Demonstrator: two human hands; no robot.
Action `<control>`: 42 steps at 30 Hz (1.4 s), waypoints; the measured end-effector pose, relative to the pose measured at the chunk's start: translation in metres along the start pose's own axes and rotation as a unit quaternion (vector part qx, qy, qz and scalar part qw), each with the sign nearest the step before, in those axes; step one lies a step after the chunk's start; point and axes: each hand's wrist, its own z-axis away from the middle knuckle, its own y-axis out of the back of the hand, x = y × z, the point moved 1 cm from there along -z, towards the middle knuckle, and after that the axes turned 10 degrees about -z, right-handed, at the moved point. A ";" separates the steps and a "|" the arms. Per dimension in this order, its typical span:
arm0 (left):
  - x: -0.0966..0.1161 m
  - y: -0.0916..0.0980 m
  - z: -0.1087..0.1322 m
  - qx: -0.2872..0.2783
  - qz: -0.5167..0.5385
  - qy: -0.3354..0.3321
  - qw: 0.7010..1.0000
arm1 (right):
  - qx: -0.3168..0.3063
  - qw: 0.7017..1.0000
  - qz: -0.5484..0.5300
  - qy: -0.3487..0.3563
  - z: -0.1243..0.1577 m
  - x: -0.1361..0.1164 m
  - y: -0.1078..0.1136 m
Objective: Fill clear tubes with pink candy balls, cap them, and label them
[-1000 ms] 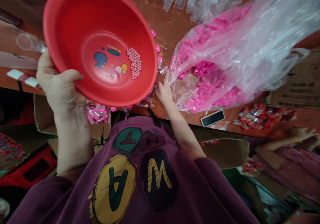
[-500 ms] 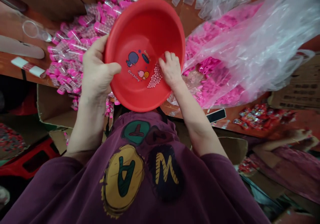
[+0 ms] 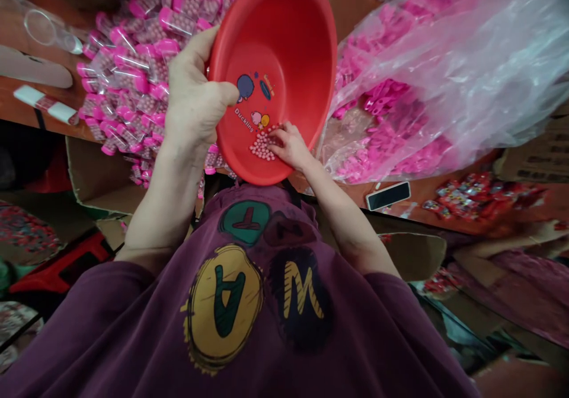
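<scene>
My left hand (image 3: 198,89) grips the left rim of a red plastic basin (image 3: 306,48), thumb inside and fingers behind the wall. The basin is tilted toward me, with "Duckling" and cartoon animals printed on its bottom. Small pink beads (image 3: 262,147) lie gathered at its near side. Inside the basin my right hand (image 3: 288,145) is at the right edge of these beads, its fingers slightly apart and touching some of them. Whether any bead sits between the fingers is too small to tell.
Pink-capped clear jars of beads (image 3: 137,72) are heaped on the left. A clear plastic bag (image 3: 444,72) with pink plastic pieces lies on the right. Nearer are a phone (image 3: 388,196) and red wrapped items (image 3: 475,196). Another person's arm (image 3: 507,244) shows at far right.
The basin is tilted more steeply, and the left hand has turned with it. My right hand has come down and nearer; its fingers have spread over the beads, which have shifted toward the near side.
</scene>
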 end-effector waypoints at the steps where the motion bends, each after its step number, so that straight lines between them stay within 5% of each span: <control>1: -0.002 -0.001 -0.002 0.005 0.008 0.001 1.000 | 0.002 0.997 -0.083 -0.006 0.001 -0.001 -0.004; 6: -0.009 0.000 -0.007 -0.008 0.016 -0.037 0.999 | 0.003 0.892 -0.450 -0.047 0.006 -0.015 0.001; 15: -0.009 -0.005 -0.002 0.016 0.066 -0.035 0.997 | 0.041 0.783 -0.609 -0.118 0.031 -0.028 0.037; 26: -0.035 -0.003 -0.012 -0.005 0.067 -0.044 0.997 | 0.126 0.832 -0.526 -0.125 0.035 -0.031 0.042; 31: -0.024 -0.005 -0.005 -0.019 0.053 -0.034 0.998 | 0.137 0.824 -0.539 -0.108 0.035 -0.033 0.037; 37: -0.008 -0.010 0.002 0.024 0.036 -0.027 0.999 | 0.154 0.867 -0.468 -0.076 0.042 -0.049 0.044; 42: 0.002 -0.012 0.006 0.046 0.023 0.003 0.999 | 0.150 0.871 -0.461 -0.075 0.044 -0.050 0.047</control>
